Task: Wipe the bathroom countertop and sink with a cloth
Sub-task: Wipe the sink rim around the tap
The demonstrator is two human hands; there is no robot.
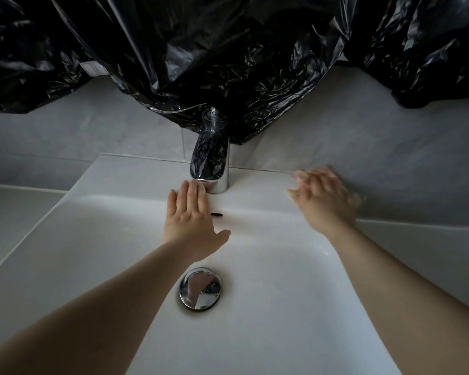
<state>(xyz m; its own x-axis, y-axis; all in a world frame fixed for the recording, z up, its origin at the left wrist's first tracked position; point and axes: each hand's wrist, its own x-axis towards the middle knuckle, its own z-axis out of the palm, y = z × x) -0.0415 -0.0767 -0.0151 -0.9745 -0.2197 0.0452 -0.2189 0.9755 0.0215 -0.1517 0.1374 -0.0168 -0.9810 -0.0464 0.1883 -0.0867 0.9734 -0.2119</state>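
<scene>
The left hand (191, 220) is laid flat, fingers spread, empty, against the faucet (214, 158) base; at 3 o'clock the blurred right hand (322, 198) is pressed on the sink (92, 239) ledge, its grip unclear.

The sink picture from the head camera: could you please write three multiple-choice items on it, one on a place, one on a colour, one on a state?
1. Where does the left hand rest?
A. on the drain stopper
B. at the base of the tap
C. on the wall

2. What colour is the plastic sheet above the tap?
A. black
B. white
C. blue

3. How does the right hand look?
A. sharp
B. hidden
C. blurred by motion

Answers: 1 B, its fingers touch the tap's foot; 2 A, glossy black; 3 C, its outline is smeared on the sink ledge.
</scene>
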